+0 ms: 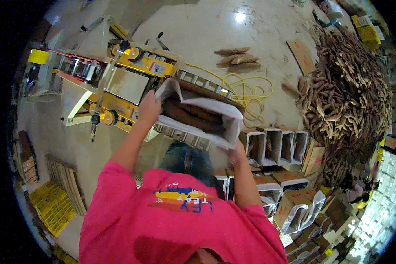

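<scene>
A cardboard box [213, 93] with a white plastic liner [198, 131] is in front of me, over a roller conveyor [176, 134]. Long brown roots that look like cassava [191, 115] lie inside it. My left hand [150, 108] grips the box's left end, its fingers partly hidden by the cardboard. At the near right corner, my right hand [234, 152] holds the box from below, slightly blurred. Just left of the box stands a yellow carton-sealing machine [152, 67] with black knobs and wheels.
Lined cardboard boxes [273, 147] stand in rows at my right. A big heap of roots [343, 83] covers the floor beyond, and a few roots [240, 58] lie near a yellow hose [251, 88]. At the left are a wooden pallet [66, 180] and a yellow crate [53, 207].
</scene>
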Demonstrator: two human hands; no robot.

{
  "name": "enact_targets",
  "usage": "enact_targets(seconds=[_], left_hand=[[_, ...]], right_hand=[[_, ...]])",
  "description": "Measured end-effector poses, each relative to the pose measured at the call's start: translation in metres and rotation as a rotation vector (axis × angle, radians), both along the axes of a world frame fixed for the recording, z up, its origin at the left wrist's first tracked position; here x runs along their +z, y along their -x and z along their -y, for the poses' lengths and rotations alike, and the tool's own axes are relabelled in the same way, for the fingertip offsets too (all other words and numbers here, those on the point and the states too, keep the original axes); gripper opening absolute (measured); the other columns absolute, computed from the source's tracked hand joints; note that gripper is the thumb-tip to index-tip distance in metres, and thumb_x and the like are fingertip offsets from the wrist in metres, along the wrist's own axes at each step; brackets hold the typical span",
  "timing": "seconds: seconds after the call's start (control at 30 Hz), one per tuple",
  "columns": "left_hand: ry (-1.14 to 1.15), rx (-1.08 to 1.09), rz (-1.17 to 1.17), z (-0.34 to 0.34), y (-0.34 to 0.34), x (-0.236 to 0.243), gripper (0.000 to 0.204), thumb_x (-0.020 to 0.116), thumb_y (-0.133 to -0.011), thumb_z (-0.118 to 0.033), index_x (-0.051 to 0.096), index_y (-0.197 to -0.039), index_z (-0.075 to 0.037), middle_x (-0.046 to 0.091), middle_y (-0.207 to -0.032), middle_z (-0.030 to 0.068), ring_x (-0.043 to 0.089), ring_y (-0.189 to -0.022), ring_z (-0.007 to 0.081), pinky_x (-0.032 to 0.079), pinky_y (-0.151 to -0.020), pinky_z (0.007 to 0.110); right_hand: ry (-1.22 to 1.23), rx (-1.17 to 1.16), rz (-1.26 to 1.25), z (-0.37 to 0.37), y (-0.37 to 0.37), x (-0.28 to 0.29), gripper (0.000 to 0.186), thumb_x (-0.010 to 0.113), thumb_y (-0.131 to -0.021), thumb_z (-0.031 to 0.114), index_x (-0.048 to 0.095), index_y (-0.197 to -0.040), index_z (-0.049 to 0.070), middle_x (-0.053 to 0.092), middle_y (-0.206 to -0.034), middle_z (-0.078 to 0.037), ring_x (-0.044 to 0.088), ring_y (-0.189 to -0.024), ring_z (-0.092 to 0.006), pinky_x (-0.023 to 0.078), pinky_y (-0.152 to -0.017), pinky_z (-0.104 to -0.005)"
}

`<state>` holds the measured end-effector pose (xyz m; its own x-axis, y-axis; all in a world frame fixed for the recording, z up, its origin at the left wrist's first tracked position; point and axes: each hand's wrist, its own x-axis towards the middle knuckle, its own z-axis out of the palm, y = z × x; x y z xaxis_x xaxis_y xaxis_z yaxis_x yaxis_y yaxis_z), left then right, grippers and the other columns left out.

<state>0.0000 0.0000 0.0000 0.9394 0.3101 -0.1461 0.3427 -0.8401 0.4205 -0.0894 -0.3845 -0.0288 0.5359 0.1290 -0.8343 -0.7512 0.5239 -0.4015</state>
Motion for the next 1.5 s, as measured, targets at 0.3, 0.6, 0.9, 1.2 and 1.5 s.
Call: enact_targets(seconds=[0.3,0.6,0.9,1.2,1.5], left_hand=[[0.051,-0.138,-0.192,-0.020,0.047,0.062,0.023,0.066,-0.081,-0.022,0.058,-0.085,-0.001,0.064,-0.082,0.0204,0.063,-0.084,0.0406,0.048,-0.073,0.051],[0.150,-0.317,-0.136,0.050,-0.015,0.049,0.017,0.060,-0.082,-0.017,0.062,-0.086,-0.001,0.064,-0.085,0.0240,0.061,-0.088,0.0446,0.048,-0.077,0.053],[-0.070,-0.548,-0.674,0.065,-0.037,-0.017,0.025,0.058,-0.084,-0.018,0.070,-0.097,0.000,0.064,-0.107,0.0270,0.063,-0.099,0.0403,0.051,-0.085,0.048],[-0.154,-0.444,0.211,0.070,0.028,0.060,0.056,0.064,-0.085,-0.027,0.049,-0.132,-0.001,0.051,-0.132,0.0185,0.046,-0.124,0.0361,0.031,-0.108,0.050],[-0.027,-0.113,0.101,0.042,0.014,0.030,0.053,0.063,-0.086,-0.024,0.048,-0.128,0.004,0.052,-0.124,0.0277,0.047,-0.117,0.0447,0.037,-0.102,0.051]], right_hand=[[1.206,0.295,0.481,0.005,0.015,0.090,0.033,0.067,-0.088,0.031,0.063,-0.104,0.002,0.065,-0.093,-0.009,0.063,-0.079,-0.0188,0.051,-0.070,-0.0344],[1.126,0.697,0.686,-0.063,-0.034,0.115,0.020,0.061,-0.085,0.018,0.056,-0.085,-0.001,0.062,-0.082,-0.023,0.060,-0.078,-0.0427,0.047,-0.069,-0.0497],[1.230,1.253,0.594,-0.080,-0.087,0.042,0.020,0.059,-0.089,0.023,0.064,-0.094,0.004,0.064,-0.095,-0.019,0.061,-0.088,-0.0402,0.049,-0.077,-0.0495],[1.403,0.578,0.663,-0.040,-0.016,0.081,0.059,0.058,-0.092,0.029,0.040,-0.136,-0.006,0.047,-0.134,-0.029,0.050,-0.118,-0.0451,0.043,-0.097,-0.0475],[1.281,0.811,0.581,-0.054,-0.011,0.085,0.062,0.055,-0.091,0.016,0.031,-0.144,-0.005,0.035,-0.145,-0.029,0.042,-0.127,-0.0453,0.041,-0.103,-0.0465]])
